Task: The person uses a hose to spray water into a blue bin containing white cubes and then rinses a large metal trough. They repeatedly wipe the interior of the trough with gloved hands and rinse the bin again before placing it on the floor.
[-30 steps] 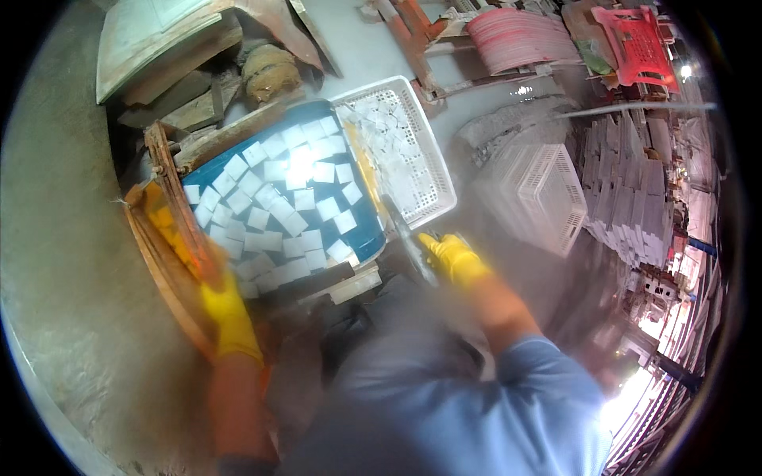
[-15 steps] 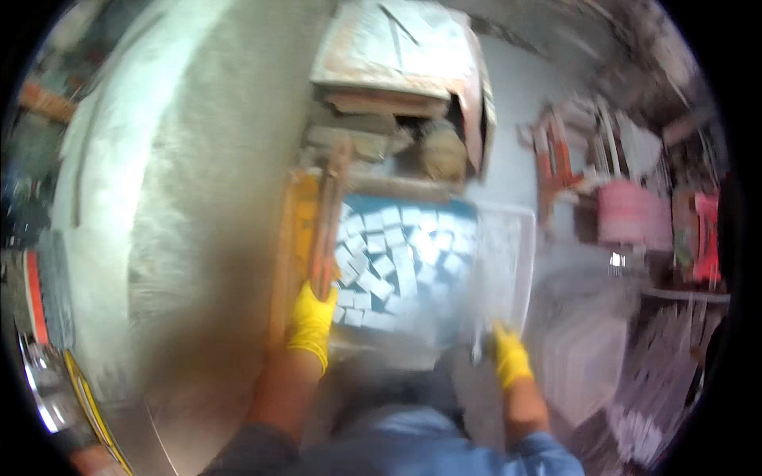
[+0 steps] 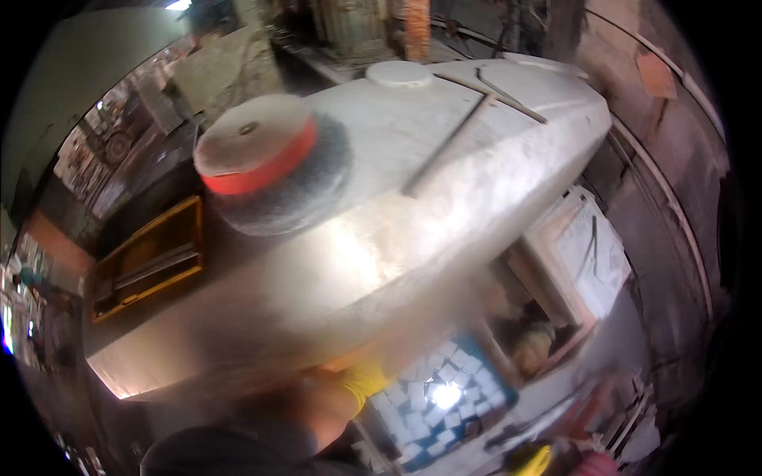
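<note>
My left hand [image 3: 366, 382] wears a yellow glove and is low in the middle of the view, between a large pale block and a tray. An orange-brown wooden edge [image 3: 343, 361] shows right beside it. Motion smears the fingers, so their grip does not show. White square tiles [image 3: 413, 394] lie scattered on the blue bed of the tray [image 3: 502, 379]. A bright reflection covers some of them. At the bottom edge, right of the tray, my yellow-gloved right hand [image 3: 533, 460] is partly cut off, its fingers unclear.
The long pale block [image 3: 444, 214] carries a round drum with a red band [image 3: 262, 170], metal bars [image 3: 448, 143] and a white disc [image 3: 399, 74]. A yellow-edged frame [image 3: 151, 262] lies at its left end. Stacked boards [image 3: 591, 254] stand beyond the tray.
My view has swung up and left, bringing the block's top into sight and shifting the tray to the lower right. My right hand is now at the bottom edge.
</note>
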`<state>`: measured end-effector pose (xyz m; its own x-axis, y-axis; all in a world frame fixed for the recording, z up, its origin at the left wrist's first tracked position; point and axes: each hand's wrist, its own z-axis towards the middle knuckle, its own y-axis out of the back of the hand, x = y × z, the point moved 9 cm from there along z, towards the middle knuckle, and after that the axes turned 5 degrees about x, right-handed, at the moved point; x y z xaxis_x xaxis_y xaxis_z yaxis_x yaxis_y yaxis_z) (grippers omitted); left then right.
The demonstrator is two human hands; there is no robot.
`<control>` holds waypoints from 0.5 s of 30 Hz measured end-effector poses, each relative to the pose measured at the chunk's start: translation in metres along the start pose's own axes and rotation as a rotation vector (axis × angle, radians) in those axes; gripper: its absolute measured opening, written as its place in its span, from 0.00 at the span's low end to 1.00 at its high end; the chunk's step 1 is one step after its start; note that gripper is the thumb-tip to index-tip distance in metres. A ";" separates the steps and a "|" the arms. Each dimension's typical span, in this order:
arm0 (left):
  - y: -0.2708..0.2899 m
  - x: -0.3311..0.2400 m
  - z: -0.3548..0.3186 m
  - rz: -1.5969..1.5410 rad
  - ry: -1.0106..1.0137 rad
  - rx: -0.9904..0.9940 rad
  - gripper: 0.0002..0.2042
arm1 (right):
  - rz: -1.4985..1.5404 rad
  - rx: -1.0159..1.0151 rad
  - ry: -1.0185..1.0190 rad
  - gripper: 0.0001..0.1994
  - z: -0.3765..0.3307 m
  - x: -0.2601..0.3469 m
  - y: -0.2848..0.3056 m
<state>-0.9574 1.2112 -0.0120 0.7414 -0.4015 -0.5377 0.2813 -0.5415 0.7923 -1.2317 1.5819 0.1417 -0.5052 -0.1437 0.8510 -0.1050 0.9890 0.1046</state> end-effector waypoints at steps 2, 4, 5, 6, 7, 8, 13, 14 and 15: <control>-0.003 0.011 -0.004 -0.004 0.079 0.056 0.32 | 0.021 0.111 0.117 0.24 0.051 0.039 -0.021; -0.019 0.024 -0.001 0.038 0.098 0.056 0.35 | 0.063 0.213 0.254 0.24 0.104 0.079 -0.049; -0.017 0.018 0.005 0.036 0.075 0.046 0.34 | 0.092 0.271 0.341 0.24 0.129 0.106 -0.062; -0.014 0.014 0.008 0.034 0.067 0.039 0.34 | 0.117 0.337 0.415 0.25 0.155 0.132 -0.084; -0.014 0.009 0.010 0.029 0.062 0.038 0.33 | 0.134 0.406 0.487 0.25 0.181 0.160 -0.107; -0.013 0.006 0.011 0.030 0.060 0.042 0.33 | 0.166 0.471 0.544 0.25 0.207 0.184 -0.130; -0.006 0.016 0.001 -0.008 0.095 0.133 0.30 | 0.184 0.704 0.727 0.25 0.302 0.275 -0.280; 0.004 0.013 -0.001 -0.031 0.106 0.152 0.29 | 0.148 0.673 0.750 0.25 0.311 0.288 -0.305; 0.009 0.014 -0.002 -0.041 0.110 0.158 0.29 | 0.103 0.636 0.777 0.25 0.318 0.296 -0.327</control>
<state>-0.9437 1.2021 -0.0122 0.7956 -0.2981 -0.5273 0.2204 -0.6684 0.7104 -1.6191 1.2047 0.1961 0.1367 0.2289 0.9638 -0.6445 0.7594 -0.0890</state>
